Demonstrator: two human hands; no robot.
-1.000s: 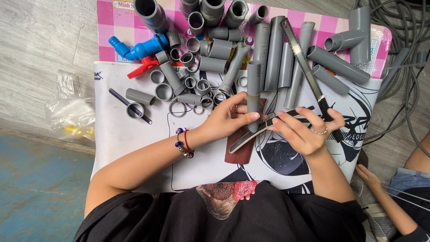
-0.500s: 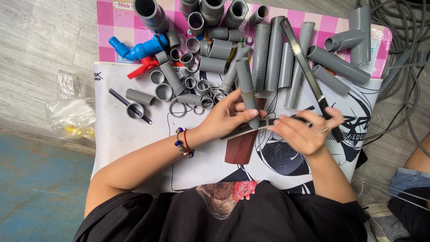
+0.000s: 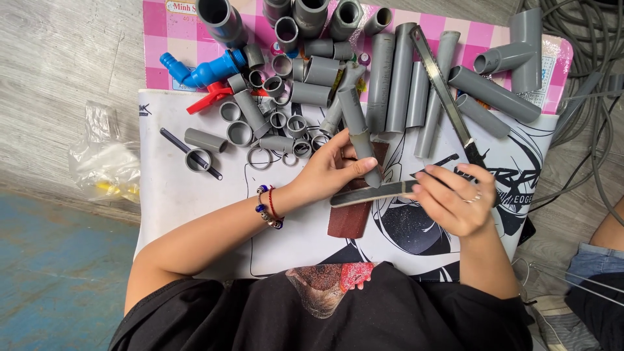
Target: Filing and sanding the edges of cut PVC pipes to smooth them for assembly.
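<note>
My left hand (image 3: pixel 331 170) grips a short grey pipe piece (image 3: pixel 358 133), tilted with its lower end down near my thumb. My right hand (image 3: pixel 452 198) holds a flat grey sanding file (image 3: pixel 372 194) by its right end, lying almost level with its flat face against the pipe's lower end. Under both lies a reddish-brown block (image 3: pixel 349 214) on a white printed board (image 3: pixel 188 208). A bead bracelet is on my left wrist and a ring on my right hand.
Many grey pipe pieces, rings and fittings (image 3: pixel 305 71) cover the board's far side and a pink checked mat (image 3: pixel 162 39). A blue valve with a red handle (image 3: pixel 208 75), a hacksaw blade (image 3: pixel 445 94), a plastic bag (image 3: pixel 104 159), and cables (image 3: pixel 595 78) lie around. Another person's leg (image 3: pixel 601 260) is at right.
The pipe piece tipped from upright to a leftward slant. The file swung from a diagonal to nearly level, and my right hand drew slightly right. The other person's hand left the view.
</note>
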